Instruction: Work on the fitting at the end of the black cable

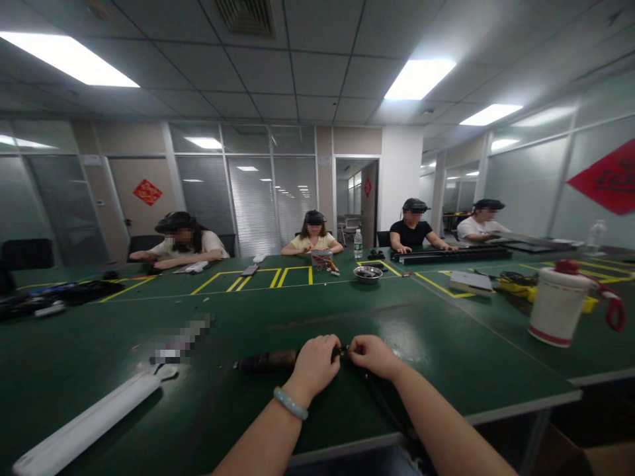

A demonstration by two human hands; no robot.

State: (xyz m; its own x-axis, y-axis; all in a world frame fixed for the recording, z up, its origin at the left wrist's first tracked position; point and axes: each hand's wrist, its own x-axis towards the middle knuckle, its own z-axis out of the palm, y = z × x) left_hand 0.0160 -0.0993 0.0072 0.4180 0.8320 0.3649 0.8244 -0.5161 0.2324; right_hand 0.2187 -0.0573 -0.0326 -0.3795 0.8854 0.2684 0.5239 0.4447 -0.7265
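Both my hands meet at the near middle of the green table [248,396]. My left hand [317,362], with a pale bracelet on its wrist, is closed round the end of a dark, cylinder-shaped tool [265,360] that lies on the table and points left. My right hand [371,354] is pinched right against it on a small dark part at the tool's tip. A black cable [384,406] runs from there under my right forearm toward the table's near edge.
A long white strip [89,420] lies at the near left. A white jug with a red lid [558,304] stands at the right. A metal bowl [368,272] sits mid-table. Several people sit along the far side, with yellow tape lines before them.
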